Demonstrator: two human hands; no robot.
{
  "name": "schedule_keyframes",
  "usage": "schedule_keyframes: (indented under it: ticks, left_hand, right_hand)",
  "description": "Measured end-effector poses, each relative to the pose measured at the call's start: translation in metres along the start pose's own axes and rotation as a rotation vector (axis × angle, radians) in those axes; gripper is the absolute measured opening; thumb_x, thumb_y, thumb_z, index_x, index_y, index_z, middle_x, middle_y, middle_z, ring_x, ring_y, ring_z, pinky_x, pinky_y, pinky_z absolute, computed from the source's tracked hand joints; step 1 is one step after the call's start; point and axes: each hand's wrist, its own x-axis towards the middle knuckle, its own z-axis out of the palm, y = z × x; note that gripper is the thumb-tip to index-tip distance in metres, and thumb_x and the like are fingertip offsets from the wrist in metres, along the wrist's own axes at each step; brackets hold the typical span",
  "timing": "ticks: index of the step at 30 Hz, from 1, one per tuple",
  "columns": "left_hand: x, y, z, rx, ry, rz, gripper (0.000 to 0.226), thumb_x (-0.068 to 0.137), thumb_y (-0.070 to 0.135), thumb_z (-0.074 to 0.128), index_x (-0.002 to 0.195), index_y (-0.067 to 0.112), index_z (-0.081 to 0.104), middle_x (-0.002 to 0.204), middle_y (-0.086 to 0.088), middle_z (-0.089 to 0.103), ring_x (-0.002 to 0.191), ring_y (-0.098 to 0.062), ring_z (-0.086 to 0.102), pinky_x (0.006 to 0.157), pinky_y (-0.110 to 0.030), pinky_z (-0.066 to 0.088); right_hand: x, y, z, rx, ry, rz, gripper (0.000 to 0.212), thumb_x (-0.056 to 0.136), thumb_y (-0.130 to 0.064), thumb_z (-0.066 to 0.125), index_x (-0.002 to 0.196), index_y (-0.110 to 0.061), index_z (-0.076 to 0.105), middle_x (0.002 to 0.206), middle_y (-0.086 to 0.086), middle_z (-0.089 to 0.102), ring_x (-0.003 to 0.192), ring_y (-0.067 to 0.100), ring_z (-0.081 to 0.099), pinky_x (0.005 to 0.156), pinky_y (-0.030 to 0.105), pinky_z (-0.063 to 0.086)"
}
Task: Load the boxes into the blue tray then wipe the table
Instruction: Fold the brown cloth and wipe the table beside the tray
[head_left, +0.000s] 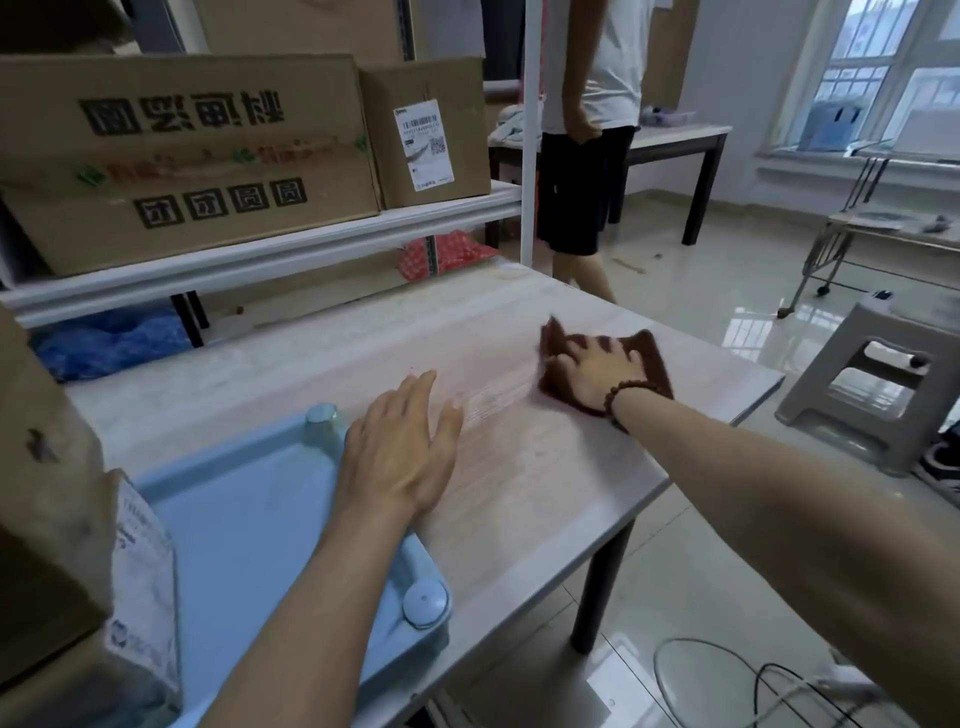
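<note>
Brown cloth (652, 358) lies flat under my right hand (595, 371), near the far right corner of the table (545, 493). My fingers are spread straight across it so the whole palm bears down and the rag rubs the top instead of bunching. Nothing is pinched; that hand is open and pressing. My left hand (400, 457) is open too, palm down on the bare top just beside the right rim of the blue tray (249, 519), holding nothing. I judge it is there to brace me as I lean and reach, and perhaps to keep the tray from sliding.

The tray sits at the table's near left corner, which leaves the right part of the top free for wiping. A cardboard box (41, 493) stands at its left side, blurred and cut off by the frame edge. I take it as loaded, though I cannot see its base.

Counted:
- one cloth
- one tray, two of its round corner knobs showing
- one box at the tray that I can make out
- two cartons (182, 156) on the shelf (311, 244) beyond the far edge
- one grey stool (878, 384) on the floor off the right edge
- one other person (587, 156) standing past the far corner
- one bead bracelet (623, 392) on my right wrist
</note>
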Motion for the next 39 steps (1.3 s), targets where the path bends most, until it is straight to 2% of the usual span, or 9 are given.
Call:
schedule_keyframes:
  ticks: [4,6,12,18,20,22,25,35,39]
  left_hand:
    - [0.002,0.000,0.001,0.024,-0.004,0.006,0.062,0.100,0.057,0.020,0.157,0.031,0.018,0.164,0.005,0.022,0.149,-0.019,0.020,0.119,-0.044,0.021]
    - [0.003,0.000,0.001,0.029,-0.003,0.001,0.062,0.100,0.057,0.021,0.157,0.030,0.019,0.164,0.005,0.023,0.149,-0.019,0.021,0.118,-0.044,0.021]
    - [-0.001,0.003,-0.002,0.028,-0.012,-0.009,0.061,0.102,0.054,0.023,0.157,0.029,0.019,0.162,0.004,0.026,0.149,-0.018,0.022,0.118,-0.043,0.021]
    - [0.002,0.004,-0.002,0.064,-0.026,-0.010,0.061,0.101,0.055,0.022,0.156,0.029,0.021,0.160,0.002,0.031,0.146,-0.021,0.027,0.116,-0.045,0.024]
    - [0.002,0.004,-0.003,0.071,-0.040,-0.010,0.061,0.101,0.055,0.022,0.157,0.029,0.021,0.161,0.002,0.030,0.147,-0.021,0.026,0.116,-0.045,0.023]
    - [0.001,0.003,-0.003,0.071,-0.048,-0.013,0.062,0.101,0.055,0.022,0.157,0.029,0.020,0.161,0.002,0.029,0.147,-0.021,0.026,0.116,-0.045,0.022]
    - [-0.001,0.004,-0.003,0.050,-0.033,-0.022,0.061,0.101,0.056,0.023,0.157,0.030,0.020,0.160,0.002,0.031,0.146,-0.021,0.028,0.117,-0.045,0.023]
    - [-0.001,0.007,-0.005,0.073,-0.042,-0.024,0.061,0.101,0.053,0.024,0.157,0.028,0.020,0.160,0.001,0.032,0.146,-0.021,0.027,0.116,-0.043,0.023]
    - [-0.002,0.006,-0.006,0.070,-0.038,-0.021,0.060,0.101,0.053,0.025,0.156,0.028,0.021,0.160,0.001,0.033,0.145,-0.021,0.030,0.115,-0.043,0.024]
  right_hand:
    - [-0.050,-0.050,0.013,0.007,-0.083,-0.703,0.061,0.100,-0.054,0.022,0.154,-0.027,0.033,0.159,-0.002,0.036,0.143,0.022,0.030,0.113,0.044,0.027]
    - [-0.052,-0.034,0.006,0.056,-0.143,-0.828,0.054,0.105,-0.046,0.032,0.153,-0.022,0.037,0.159,-0.001,0.037,0.145,0.016,0.029,0.119,0.036,0.018]
    - [-0.004,0.048,-0.012,0.017,-0.019,0.093,0.056,0.101,-0.052,0.019,0.151,-0.033,0.033,0.159,0.000,0.033,0.146,0.031,0.025,0.116,0.055,0.018]
    - [-0.091,-0.039,0.005,-0.014,-0.150,-0.826,0.057,0.102,-0.054,0.020,0.155,-0.033,0.029,0.164,-0.007,0.025,0.151,0.016,0.018,0.118,0.040,0.017]
    - [-0.076,-0.013,-0.006,0.061,-0.139,-0.782,0.053,0.105,-0.048,0.030,0.152,-0.026,0.038,0.159,-0.001,0.037,0.147,0.019,0.029,0.120,0.039,0.019]
    - [-0.044,0.039,-0.017,0.086,-0.013,-0.442,0.046,0.105,-0.042,0.034,0.146,-0.024,0.045,0.151,0.004,0.047,0.138,0.025,0.041,0.115,0.042,0.028]
    - [-0.021,0.096,-0.025,-0.002,-0.041,0.042,0.055,0.102,-0.053,0.024,0.151,-0.031,0.038,0.159,-0.002,0.034,0.146,0.024,0.027,0.116,0.049,0.022]
    - [-0.132,-0.008,-0.010,-0.036,-0.261,-0.854,0.059,0.102,-0.060,0.023,0.156,-0.038,0.017,0.167,-0.012,0.006,0.153,0.010,-0.005,0.120,0.035,-0.005]
    - [-0.074,0.013,-0.014,-0.002,-0.157,-0.624,0.056,0.103,-0.054,0.026,0.155,-0.033,0.027,0.165,-0.006,0.024,0.153,0.020,0.015,0.123,0.042,0.009]
